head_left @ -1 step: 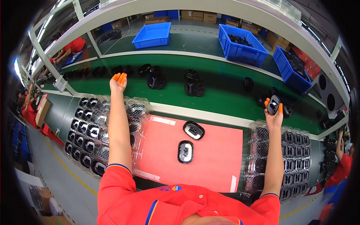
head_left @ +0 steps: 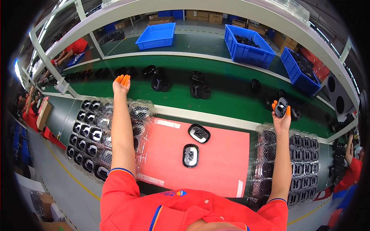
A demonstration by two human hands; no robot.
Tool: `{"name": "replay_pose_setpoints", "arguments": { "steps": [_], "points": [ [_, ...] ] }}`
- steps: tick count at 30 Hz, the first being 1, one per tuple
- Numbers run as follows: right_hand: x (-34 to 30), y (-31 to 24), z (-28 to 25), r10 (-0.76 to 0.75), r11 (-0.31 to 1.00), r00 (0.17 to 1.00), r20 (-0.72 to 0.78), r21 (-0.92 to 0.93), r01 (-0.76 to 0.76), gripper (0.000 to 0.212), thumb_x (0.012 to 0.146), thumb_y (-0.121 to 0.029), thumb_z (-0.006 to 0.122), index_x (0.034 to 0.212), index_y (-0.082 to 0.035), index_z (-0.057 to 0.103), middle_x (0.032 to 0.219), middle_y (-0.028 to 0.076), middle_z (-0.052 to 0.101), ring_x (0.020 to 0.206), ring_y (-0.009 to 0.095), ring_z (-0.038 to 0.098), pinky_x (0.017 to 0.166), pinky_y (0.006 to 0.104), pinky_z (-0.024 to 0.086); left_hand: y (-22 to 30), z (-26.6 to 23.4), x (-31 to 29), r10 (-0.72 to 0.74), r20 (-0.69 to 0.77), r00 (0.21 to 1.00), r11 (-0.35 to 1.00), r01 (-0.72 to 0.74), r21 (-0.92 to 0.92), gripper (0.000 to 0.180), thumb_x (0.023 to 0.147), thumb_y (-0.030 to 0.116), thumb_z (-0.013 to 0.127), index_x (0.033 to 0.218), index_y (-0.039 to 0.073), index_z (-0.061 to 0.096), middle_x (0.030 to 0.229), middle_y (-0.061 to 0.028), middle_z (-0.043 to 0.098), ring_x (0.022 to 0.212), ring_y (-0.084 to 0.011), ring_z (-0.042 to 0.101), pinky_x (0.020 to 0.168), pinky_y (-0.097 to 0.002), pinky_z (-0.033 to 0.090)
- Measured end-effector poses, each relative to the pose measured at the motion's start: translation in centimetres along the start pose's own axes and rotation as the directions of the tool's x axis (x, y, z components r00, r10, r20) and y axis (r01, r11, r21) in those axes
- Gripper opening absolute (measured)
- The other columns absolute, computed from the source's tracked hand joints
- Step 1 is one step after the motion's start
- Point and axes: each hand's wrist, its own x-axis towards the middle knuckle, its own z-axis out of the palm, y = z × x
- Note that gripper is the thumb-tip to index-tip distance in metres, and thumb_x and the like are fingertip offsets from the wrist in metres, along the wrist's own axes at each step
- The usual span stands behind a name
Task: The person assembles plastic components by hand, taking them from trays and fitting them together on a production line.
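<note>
My left hand [head_left: 122, 84], with orange finger cots, is stretched over the green belt, palm up. Its fingers are extended, nothing visible in them, close to some dark parts [head_left: 126, 71] on the belt. My right hand [head_left: 282, 120], also in orange cots, grips a glossy black rounded shell [head_left: 281, 107] above the belt's near edge. Other black pieces [head_left: 295, 114] lie beside that hand. Between my arms, on a pink mat [head_left: 223, 161], lie two black oval shells: one tilted [head_left: 199, 133] and a nearer one [head_left: 190, 156], each with a shiny inside.
Clear plastic trays of black shells stand left [head_left: 88, 140] and right [head_left: 300, 169] of the mat. Black part clusters [head_left: 199, 90] sit along the green belt [head_left: 227, 98]. Beyond it are blue bins [head_left: 156, 36]. A white frame bar [head_left: 185, 8] spans overhead. Other people work at both sides.
</note>
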Motion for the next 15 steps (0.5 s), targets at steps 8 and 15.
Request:
{"name": "replay_pose_setpoints", "arguments": {
  "steps": [8, 15],
  "points": [
    [0.1, -0.5, 0.0, 0.005, 1.0, 0.999, -0.038, -0.004, -0.005, 0.047, 0.098, -0.037, 0.033, 0.129, -0.004, 0.043, 0.125, 0.016, 0.052, 0.107, 0.027, 0.054, 0.074, 0.0334, 0.045, -1.1, 0.3, 1.1, 0.002, 0.017, 1.0, 0.997, -0.003, 0.08, 0.036, 0.091, 0.023, 0.042, 0.12, 0.003, 0.048, 0.122, -0.018, 0.054, 0.104, -0.0323, 0.058, 0.075, -0.0355, 0.049],
    [0.3, -0.1, 0.1, 0.005, 1.0, 1.0, -0.009, -0.003, -0.005, 0.047, 0.097, -0.039, 0.035, 0.129, -0.005, 0.043, 0.122, 0.016, 0.054, 0.106, 0.027, 0.055, 0.077, 0.0335, 0.046, -4.4, 1.2, 4.5, 0.116, 0.577, 0.809, -0.469, -0.467, 0.749, 0.052, 0.076, 0.025, 0.06, 0.125, 0.013, 0.05, 0.125, -0.0175, 0.051, 0.109, -0.0354, 0.053, 0.093, -0.0407, 0.044]
  ]
}}
